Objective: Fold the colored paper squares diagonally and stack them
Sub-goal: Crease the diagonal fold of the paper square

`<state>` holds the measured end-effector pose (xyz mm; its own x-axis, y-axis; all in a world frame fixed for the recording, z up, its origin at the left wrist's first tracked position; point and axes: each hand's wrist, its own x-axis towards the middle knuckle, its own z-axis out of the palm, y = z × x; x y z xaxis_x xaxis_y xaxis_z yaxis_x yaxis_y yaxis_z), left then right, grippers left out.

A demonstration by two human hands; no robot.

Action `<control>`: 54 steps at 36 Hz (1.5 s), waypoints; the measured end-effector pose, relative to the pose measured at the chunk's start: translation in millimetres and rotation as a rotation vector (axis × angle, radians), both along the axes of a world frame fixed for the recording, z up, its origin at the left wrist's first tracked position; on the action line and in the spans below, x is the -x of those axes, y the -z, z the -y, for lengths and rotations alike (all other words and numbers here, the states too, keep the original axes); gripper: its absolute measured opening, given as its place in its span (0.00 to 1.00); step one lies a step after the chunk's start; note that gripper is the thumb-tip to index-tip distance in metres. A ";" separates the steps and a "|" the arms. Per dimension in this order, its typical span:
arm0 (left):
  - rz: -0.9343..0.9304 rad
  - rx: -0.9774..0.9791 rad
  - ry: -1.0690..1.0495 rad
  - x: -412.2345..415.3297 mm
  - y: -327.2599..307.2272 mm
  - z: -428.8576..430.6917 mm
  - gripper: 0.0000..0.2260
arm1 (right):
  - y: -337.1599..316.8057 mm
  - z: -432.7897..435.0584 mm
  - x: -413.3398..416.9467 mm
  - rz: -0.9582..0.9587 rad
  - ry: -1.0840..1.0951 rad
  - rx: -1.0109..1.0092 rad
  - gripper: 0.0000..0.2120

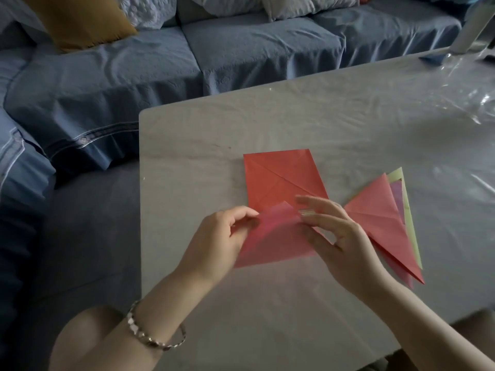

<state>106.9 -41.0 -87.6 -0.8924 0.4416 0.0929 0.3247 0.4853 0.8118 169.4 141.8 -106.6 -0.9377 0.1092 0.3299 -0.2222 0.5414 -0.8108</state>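
Note:
A pink paper sheet (270,239) is lifted off the table between my two hands. My left hand (214,236) pinches its upper left edge with thumb and fingers. My right hand (340,236) holds its right side, thumb under the sheet and fingers spread above. Behind it a red paper square (281,178) with diagonal creases lies flat on the table. To the right lies a stack of folded triangles (385,220), a red one on top, with purple and light green ones showing beneath.
The grey table (241,303) carries a clear plastic cover, crumpled at the far right (468,89). A blue sofa (134,76) with a mustard cushion (80,20) stands behind the table. A bracelet (150,336) sits on my left wrist.

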 end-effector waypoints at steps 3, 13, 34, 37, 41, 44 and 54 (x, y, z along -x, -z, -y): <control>0.019 0.011 0.025 -7.4 -4.8 0.0 0.08 | -5.2 4.5 -3.3 0.089 0.032 0.220 0.12; -0.125 -0.110 -0.084 -31.0 -8.6 -8.3 0.11 | -20.3 20.8 -17.2 0.188 0.170 0.375 0.08; -0.243 -0.204 -0.133 -43.2 -19.3 -16.5 0.09 | -39.8 29.4 -28.4 0.091 0.245 0.577 0.11; -0.239 -0.202 -0.132 -44.1 -21.3 -16.1 0.09 | -40.9 29.8 -29.6 0.105 0.242 0.603 0.11; -0.255 -0.195 -0.126 -44.8 -24.2 -15.1 0.09 | -43.0 30.4 -30.2 0.105 0.233 0.618 0.11; -0.258 -0.196 -0.123 -44.6 -25.3 -13.8 0.09 | -43.9 30.6 -30.2 0.102 0.231 0.622 0.11; -0.241 -0.184 -0.130 -44.3 -28.3 -13.0 0.08 | -44.3 29.2 -29.5 0.104 0.233 0.566 0.10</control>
